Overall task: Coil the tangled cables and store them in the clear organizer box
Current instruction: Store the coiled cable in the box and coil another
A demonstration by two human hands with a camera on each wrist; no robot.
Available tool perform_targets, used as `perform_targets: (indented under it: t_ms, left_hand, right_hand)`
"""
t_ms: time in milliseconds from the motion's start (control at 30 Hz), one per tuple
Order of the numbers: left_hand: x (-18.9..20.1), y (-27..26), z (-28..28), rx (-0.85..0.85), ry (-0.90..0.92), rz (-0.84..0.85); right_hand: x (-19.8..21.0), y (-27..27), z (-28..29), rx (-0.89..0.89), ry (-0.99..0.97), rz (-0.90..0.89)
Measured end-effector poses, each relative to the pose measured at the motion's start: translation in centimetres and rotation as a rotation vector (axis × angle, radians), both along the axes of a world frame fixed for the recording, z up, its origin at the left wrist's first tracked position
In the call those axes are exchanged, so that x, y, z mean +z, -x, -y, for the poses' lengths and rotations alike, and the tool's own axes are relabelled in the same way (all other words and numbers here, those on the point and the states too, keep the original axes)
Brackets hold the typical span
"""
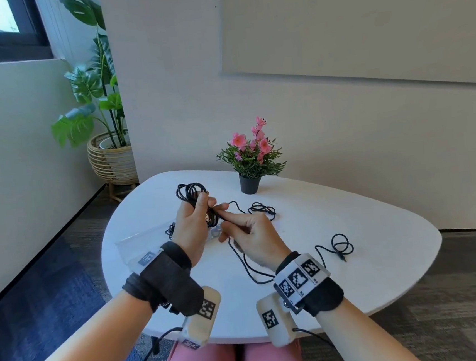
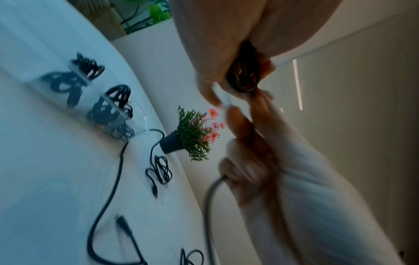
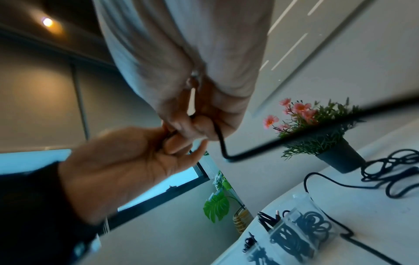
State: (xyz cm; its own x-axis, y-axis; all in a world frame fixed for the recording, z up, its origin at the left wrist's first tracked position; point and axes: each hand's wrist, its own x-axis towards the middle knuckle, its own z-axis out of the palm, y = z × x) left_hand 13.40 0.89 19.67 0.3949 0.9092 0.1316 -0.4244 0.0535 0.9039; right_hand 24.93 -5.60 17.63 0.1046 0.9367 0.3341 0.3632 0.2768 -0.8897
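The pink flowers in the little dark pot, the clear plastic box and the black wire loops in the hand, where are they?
Pink flowers in the dark pot (image 1: 259,143), head view, on the blossoms.
Clear plastic box (image 3: 301,234), right wrist view, on its front wall.
Black wire loops (image 1: 190,191), head view, on the coil's top.

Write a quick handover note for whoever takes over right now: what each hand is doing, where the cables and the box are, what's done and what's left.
Left hand: grips a partly wound black cable coil above the table.
Right hand: pinches the same cable's loose run beside the coil, feeding it.
Clear organizer box: on the table by the left wrist, with coiled cables in its compartments.
Done: some cables stored.
Left: finish this coil and box it; a loose tangle near the flower pot and a cable end to the right lie on the table.
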Motion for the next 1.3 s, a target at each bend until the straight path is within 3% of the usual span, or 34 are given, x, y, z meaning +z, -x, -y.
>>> perform_targets:
  t_ms: [233,333,400,500,633,700,833,1000,1100,1200,1300]
  left_hand:
    - [0.8,0.7,-1.6,0.011,0.064,0.166]
    - [1.8,1.3,-2.4,0.092,0.103,0.227]
    - [2.5,1.9,-3.1,0.147,0.062,0.182]
    - [2.6,2.5,-3.4,0.137,-0.123,-0.181]
    - [0.9,2.1,-1.9,-0.094,-0.451,-0.806]
    - [0.3,2.0,-1.2,-0.198,-0.574,-0.976]
    - [0.1,2.2,-0.1,-0.432,-0.478,-0.862]
    - [0.1,2.6,0.7,-0.489,-0.533,-0.912]
    - [0.0,2.7,1.2,-0.507,-0.556,-0.913]
    - [0.3,2.6,1.9,-0.521,-0.534,-0.85]
    - [0.2,2.8,2.4,-0.565,-0.477,-0.692]
  right_hand:
    - [1.2,-1.1,0.9,0.028,0.166,-0.135]
    - [1.1,-2.0,0.9,-0.016,0.185,0.115]
    - [1.2,-2.3,1.3,-0.012,0.201,0.288]
    - [3.0,-3.0,2.0,0.004,0.193,0.325]
    - [6.0,-3.4,1.9,0.033,0.108,0.289]
    - [6.4,-3.2,1.6,0.018,0.045,0.3]
    - [6.1,-3.9,0.8,-0.054,-0.017,0.246]
    - [5.0,-4.3,0.3,-0.081,0.004,0.086]
    - [4.3,-4.2,-0.1,-0.027,0.053,0.104]
    - [3.4,-4.0,-0.4,0.003,0.077,0.151]
    - [3.0,-4.4,-0.7,-0.083,0.085,0.065]
